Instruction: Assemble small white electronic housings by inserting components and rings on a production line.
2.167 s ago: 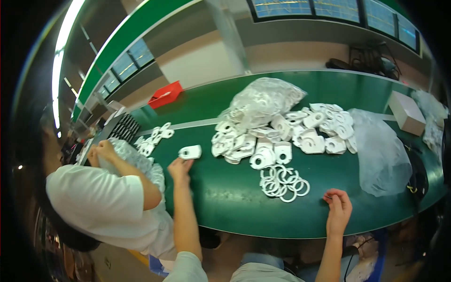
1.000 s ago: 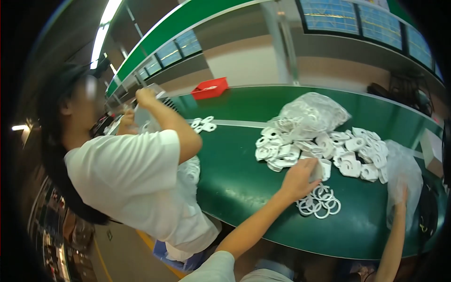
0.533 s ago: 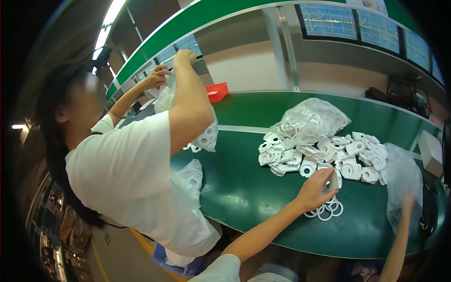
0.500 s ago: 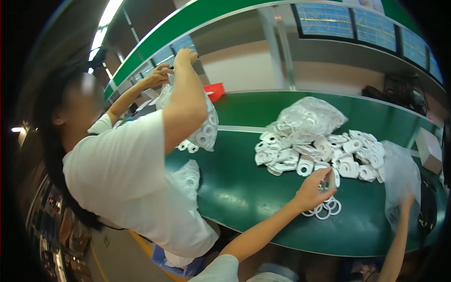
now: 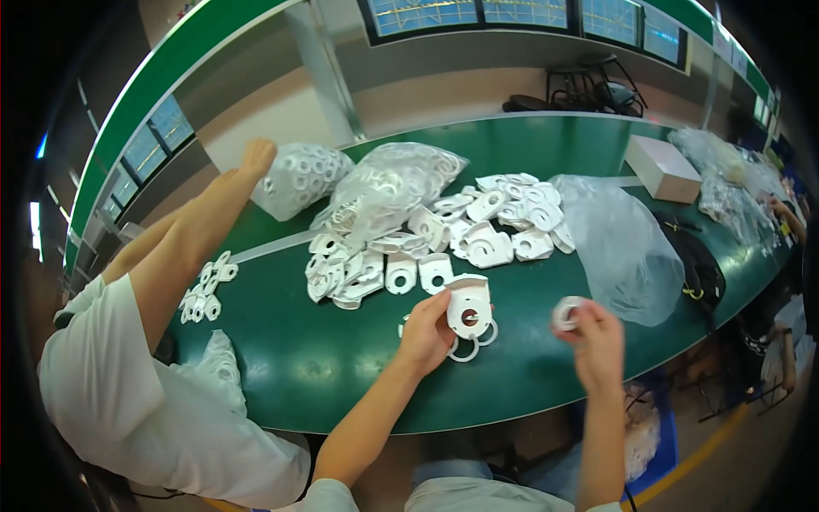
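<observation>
My left hand (image 5: 426, 334) grips a white plastic plate (image 5: 470, 300) by its left edge. The plate stands upright with a raised lip on top and a round hole low in its face. To the right and apart from it, my right hand (image 5: 600, 341) pinches a small thick white ring (image 5: 566, 313) between thumb and fingers. Thin white rings (image 5: 465, 350) lie on the table below the plate, partly hidden by it and my left hand. Beyond my hands is a heap of similar white plates (image 5: 488, 243).
A full clear bag of white rings (image 5: 397, 183) rests behind the heap. At left, a co-worker's arm (image 5: 192, 226) reaches to another bag (image 5: 300, 177). An empty-looking clear bag (image 5: 618, 247), a white box (image 5: 664, 168) and a black item (image 5: 698, 269) occupy the right of the green table (image 5: 333, 367).
My view has swung right. My right hand has left the clear bag and now holds the thick ring. The co-worker's raised bag is now down on the table; my left hand still holds a plate.
</observation>
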Demonstrator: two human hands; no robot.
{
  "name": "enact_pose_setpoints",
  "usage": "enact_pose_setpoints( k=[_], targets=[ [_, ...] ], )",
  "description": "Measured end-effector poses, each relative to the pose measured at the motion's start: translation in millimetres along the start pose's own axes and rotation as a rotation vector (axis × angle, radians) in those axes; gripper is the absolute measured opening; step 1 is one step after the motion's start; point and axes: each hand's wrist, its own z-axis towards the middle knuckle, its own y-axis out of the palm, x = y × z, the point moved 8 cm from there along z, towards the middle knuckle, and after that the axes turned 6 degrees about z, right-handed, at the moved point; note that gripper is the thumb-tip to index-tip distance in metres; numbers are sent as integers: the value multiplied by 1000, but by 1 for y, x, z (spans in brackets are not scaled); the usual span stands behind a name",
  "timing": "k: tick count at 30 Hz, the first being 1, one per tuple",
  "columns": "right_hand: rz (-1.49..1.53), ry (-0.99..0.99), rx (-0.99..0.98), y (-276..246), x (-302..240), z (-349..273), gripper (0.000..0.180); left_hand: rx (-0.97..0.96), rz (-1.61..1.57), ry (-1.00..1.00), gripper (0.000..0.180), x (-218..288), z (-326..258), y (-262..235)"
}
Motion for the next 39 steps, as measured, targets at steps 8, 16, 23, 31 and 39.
enact_pose_setpoints(
  k=[8,16,23,31,39],
  targets=[
    [260,226,-89,47,52,-9,18,154,70,-87,39,-21,-8,-9],
    [141,225,-71,53,57,-8,18,145,96,-55,34,-23,-9,-7],
    [-510,-548,-118,81,8,-30,14,144,112,-56,35,-23,-10,-8],
    [-145,-293,37,59,32,-21,13,143,150,6,26,-13,-11,-8],
    [-109,-233,-16,60,44,-14,14,132,135,-2,26,-12,-13,-3]
  ],
)
